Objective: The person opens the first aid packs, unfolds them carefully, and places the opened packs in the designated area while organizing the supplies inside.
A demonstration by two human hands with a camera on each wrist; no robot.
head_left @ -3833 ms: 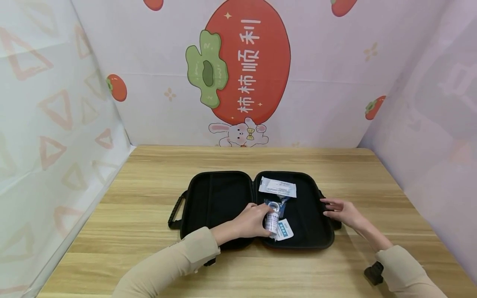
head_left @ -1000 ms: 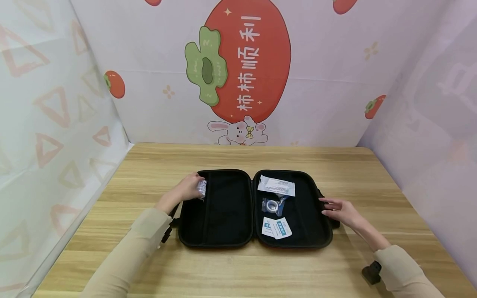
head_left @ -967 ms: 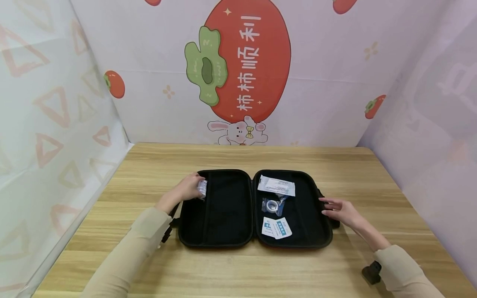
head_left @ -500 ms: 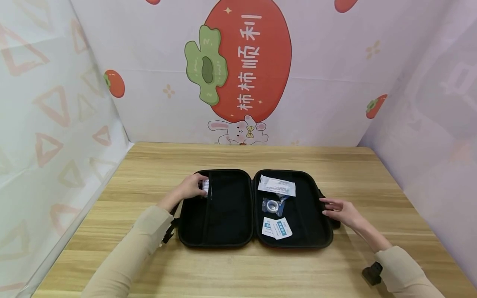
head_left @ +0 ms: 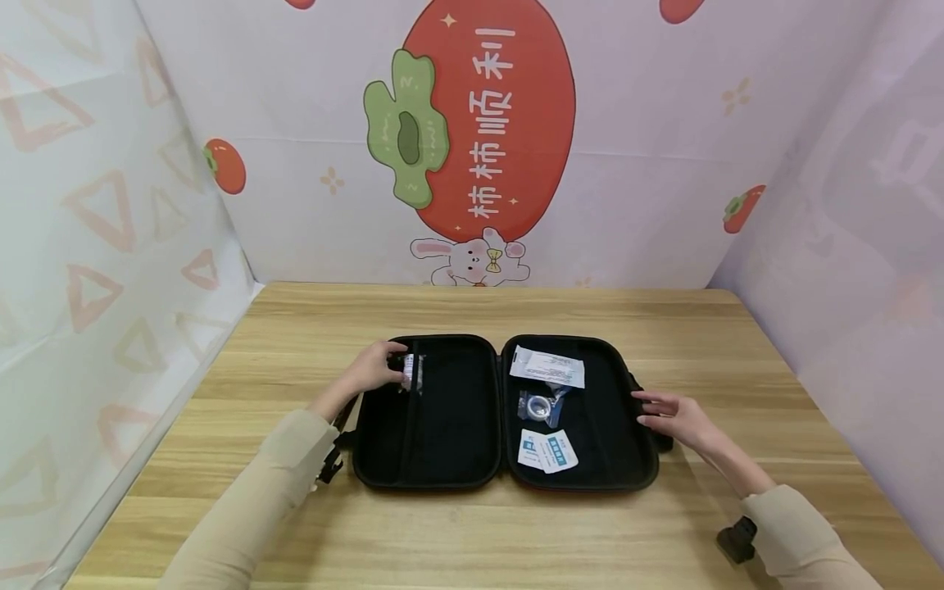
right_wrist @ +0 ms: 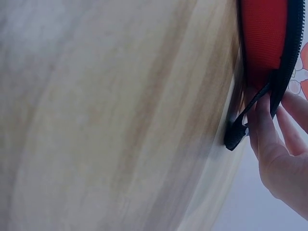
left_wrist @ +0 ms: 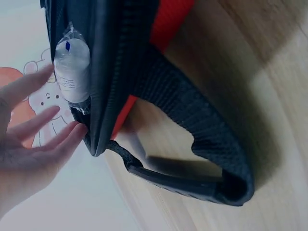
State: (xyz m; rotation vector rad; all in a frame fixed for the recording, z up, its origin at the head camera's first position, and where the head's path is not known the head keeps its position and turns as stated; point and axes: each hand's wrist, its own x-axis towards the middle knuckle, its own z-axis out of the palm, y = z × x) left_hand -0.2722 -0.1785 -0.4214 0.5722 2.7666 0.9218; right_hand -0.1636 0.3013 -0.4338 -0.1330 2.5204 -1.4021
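A black zip case (head_left: 457, 434) lies unfolded on the wooden table. At the far left of its left half rests a white bandage roll (head_left: 410, 373) in clear plastic wrap, shown larger in the left wrist view as a wrapped roll (left_wrist: 74, 72). My left hand (head_left: 369, 370) is beside it over the left rim, fingers spread and apart from the roll; the left wrist view has this hand (left_wrist: 33, 139) with a fingertip at the case's rim. My right hand (head_left: 678, 418) touches the case's right side near the handle, its fingers (right_wrist: 264, 120) loosely extended.
In the case's right half lie a long white packet (head_left: 547, 367), a tape roll (head_left: 539, 408) in a bag and two small white-and-blue sachets (head_left: 547, 451). A carry handle (left_wrist: 183, 185) sticks out left. A small black object (head_left: 737, 539) sits by the right sleeve.
My left hand has carried the bandage roll from the case's right half to its left half and released it there. The roll has shifted slightly rightward. My right hand has stayed put.
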